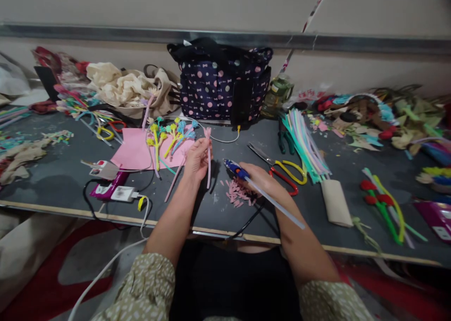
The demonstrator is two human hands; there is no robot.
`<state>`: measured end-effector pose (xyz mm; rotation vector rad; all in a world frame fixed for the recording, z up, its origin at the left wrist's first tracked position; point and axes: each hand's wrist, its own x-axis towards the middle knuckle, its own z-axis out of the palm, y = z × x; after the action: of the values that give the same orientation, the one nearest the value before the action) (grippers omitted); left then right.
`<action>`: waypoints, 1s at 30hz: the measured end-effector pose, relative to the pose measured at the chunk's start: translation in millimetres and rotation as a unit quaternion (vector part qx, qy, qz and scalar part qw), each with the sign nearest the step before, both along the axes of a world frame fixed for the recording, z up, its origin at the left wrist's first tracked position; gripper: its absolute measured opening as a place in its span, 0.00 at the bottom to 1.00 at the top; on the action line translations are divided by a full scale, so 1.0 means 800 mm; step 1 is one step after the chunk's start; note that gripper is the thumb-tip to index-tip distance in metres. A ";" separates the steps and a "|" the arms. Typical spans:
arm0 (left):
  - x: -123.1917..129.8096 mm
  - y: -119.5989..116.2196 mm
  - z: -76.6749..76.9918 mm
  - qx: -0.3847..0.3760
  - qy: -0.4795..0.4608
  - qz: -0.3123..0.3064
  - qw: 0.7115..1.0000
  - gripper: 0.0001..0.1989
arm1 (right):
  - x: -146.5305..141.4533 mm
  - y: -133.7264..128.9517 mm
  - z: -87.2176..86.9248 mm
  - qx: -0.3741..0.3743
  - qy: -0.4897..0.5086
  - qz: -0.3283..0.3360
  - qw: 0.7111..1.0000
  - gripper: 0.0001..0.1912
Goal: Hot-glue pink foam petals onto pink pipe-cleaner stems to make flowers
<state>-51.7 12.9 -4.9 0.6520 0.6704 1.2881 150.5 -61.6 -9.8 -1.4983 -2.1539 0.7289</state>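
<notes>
Between the fingers of my left hand (198, 160) stands a pink pipe-cleaner flower (208, 159), its petalled tip up and its stem hanging down. My right hand (259, 178) is wrapped round a blue hot glue gun (235, 168), nozzle pointing left toward the flower but apart from it. A long translucent glue stick (278, 204) sticks out of the gun's back. Small pink cut pieces (239, 193) lie heaped below my right hand. Left of my left hand, yellow and blue pipe-cleaner flowers (171, 135) rest on a pink sheet (132, 147).
Red-and-yellow-handled scissors (278, 166) lie right of my right hand, near a bundle of pastel pipe cleaners (306, 142). A dotted bag (214, 84) with a phone (241, 103) against it stands behind. Purple power strips (111, 186) and cables lie at left. Fabric scraps (373, 117) pile at right.
</notes>
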 end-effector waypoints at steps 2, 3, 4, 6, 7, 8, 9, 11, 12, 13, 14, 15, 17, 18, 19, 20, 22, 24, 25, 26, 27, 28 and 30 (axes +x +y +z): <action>0.001 -0.001 0.002 0.001 0.009 0.001 1.000 0.16 | 0.004 0.001 0.001 -0.012 0.055 -0.015 0.998 0.02; 0.001 -0.002 0.003 0.001 0.012 0.000 1.000 0.16 | 0.006 0.001 0.001 -0.017 0.085 -0.020 0.996 0.03; 0.001 -0.002 0.003 0.002 0.013 -0.002 1.000 0.16 | 0.008 0.002 0.002 -0.013 0.107 -0.025 0.994 0.04; 0.002 -0.002 0.004 0.005 0.014 -0.008 1.000 0.16 | 0.009 0.004 0.002 -0.010 0.147 -0.035 0.988 0.06; 0.002 -0.003 0.004 0.007 0.015 -0.011 1.000 0.16 | 0.009 0.005 0.002 -0.018 0.175 -0.046 0.983 0.07; 0.003 -0.003 0.004 0.008 0.020 -0.015 1.000 0.17 | 0.008 0.005 0.002 -0.032 0.210 -0.061 0.975 0.08; 0.004 -0.004 0.004 0.010 0.026 -0.021 0.999 0.17 | 0.006 0.006 0.002 -0.049 0.253 -0.083 0.963 0.09; 0.006 -0.006 0.003 0.010 0.047 -0.040 0.998 0.17 | 0.003 0.007 0.004 -0.079 0.331 -0.126 0.932 0.09; 0.007 -0.007 0.002 0.009 0.061 -0.056 0.997 0.17 | 0.002 0.008 0.005 -0.085 0.359 -0.142 0.918 0.09; 0.008 -0.008 0.002 0.007 0.075 -0.073 0.995 0.17 | 0.001 0.008 0.006 -0.085 0.384 -0.153 0.907 0.09; 0.009 -0.010 0.001 0.003 0.088 -0.090 0.992 0.17 | 0.001 0.009 0.008 -0.082 0.404 -0.161 0.897 0.09; 0.010 -0.011 0.001 0.000 0.100 -0.105 0.989 0.17 | 0.000 0.009 0.009 -0.078 0.422 -0.168 0.887 0.08; 0.012 -0.013 0.000 -0.006 0.116 -0.127 0.985 0.17 | -0.002 0.010 0.010 -0.067 0.448 -0.186 0.872 0.08; 0.013 -0.014 0.000 -0.008 0.119 -0.134 0.984 0.17 | -0.003 0.010 0.010 -0.061 0.456 -0.195 0.866 0.08; 0.014 -0.014 -0.001 -0.010 0.120 -0.141 0.983 0.17 | -0.004 0.011 0.010 -0.054 0.464 -0.203 0.860 0.08; 0.014 -0.015 -0.001 -0.012 0.121 -0.148 0.982 0.17 | -0.005 0.011 0.010 -0.045 0.475 -0.210 0.853 0.09; 0.014 -0.016 0.000 -0.014 0.123 -0.161 0.979 0.16 | -0.007 0.011 0.010 -0.027 0.495 -0.213 0.842 0.10; 0.014 -0.017 0.000 -0.014 0.129 -0.175 0.976 0.15 | -0.008 0.010 0.011 -0.018 0.502 -0.207 0.840 0.11; 0.014 -0.017 0.000 -0.013 0.133 -0.182 0.974 0.15 | -0.008 0.010 0.011 -0.016 0.499 -0.204 0.842 0.11; 0.014 -0.018 0.001 -0.013 0.138 -0.188 0.972 0.15 | -0.008 0.010 0.011 -0.015 0.495 -0.203 0.845 0.12; 0.014 -0.019 0.001 -0.014 0.143 -0.193 0.971 0.15 | -0.008 0.010 0.011 -0.014 0.490 -0.204 0.848 0.12; 0.014 -0.019 0.001 -0.016 0.149 -0.195 0.969 0.15 | -0.008 0.009 0.010 -0.012 0.484 -0.207 0.850 0.12; 0.015 -0.021 0.001 -0.020 0.162 -0.197 0.967 0.15 | -0.008 0.009 0.009 -0.002 0.474 -0.217 0.854 0.13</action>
<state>-39.8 -3.8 -3.9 0.9228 0.7838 0.8038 143.8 -54.7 -2.6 -1.1674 -1.0323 1.0082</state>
